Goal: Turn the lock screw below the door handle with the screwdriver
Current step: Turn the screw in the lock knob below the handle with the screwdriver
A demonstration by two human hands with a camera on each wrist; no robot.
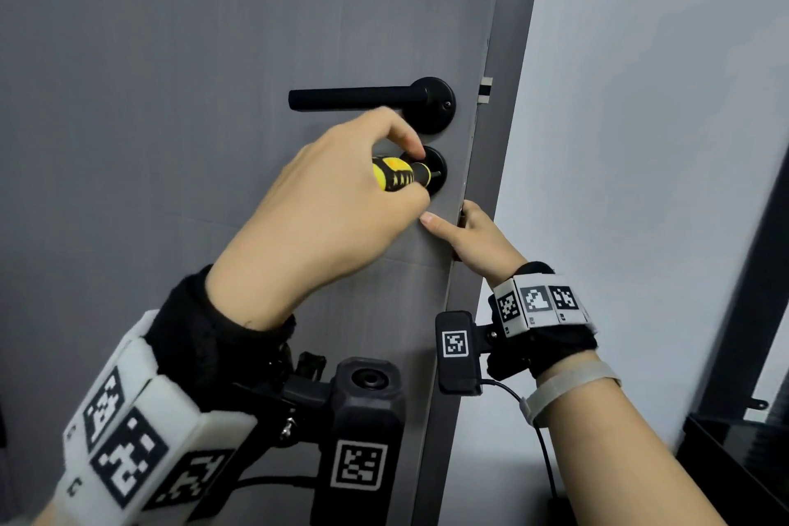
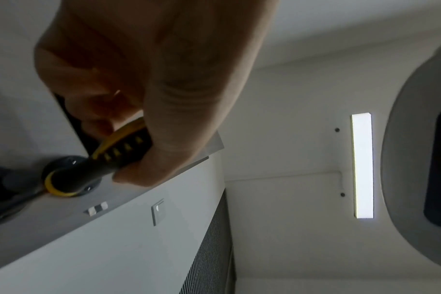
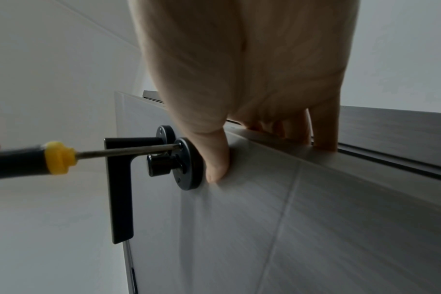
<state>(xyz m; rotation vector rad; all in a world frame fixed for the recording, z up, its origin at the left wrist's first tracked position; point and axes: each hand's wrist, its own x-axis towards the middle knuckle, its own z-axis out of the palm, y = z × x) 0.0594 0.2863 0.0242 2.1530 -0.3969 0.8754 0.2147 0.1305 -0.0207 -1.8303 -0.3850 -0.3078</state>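
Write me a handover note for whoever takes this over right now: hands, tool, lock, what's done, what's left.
Left hand: grips the yellow-and-black-handled screwdriver, with its metal shaft running to the upper part of the round black lock plate below the black lever door handle.
Right hand: holds the edge of the grey wood-grain door, thumb flat on the face beside the plate, fingers wrapped round the edge.
Done: tool in hand, tip brought to the plate, door steadied.
Left: turn the screw. How far it has turned cannot be told; whether the tip is seated in the screw head is not clear either.
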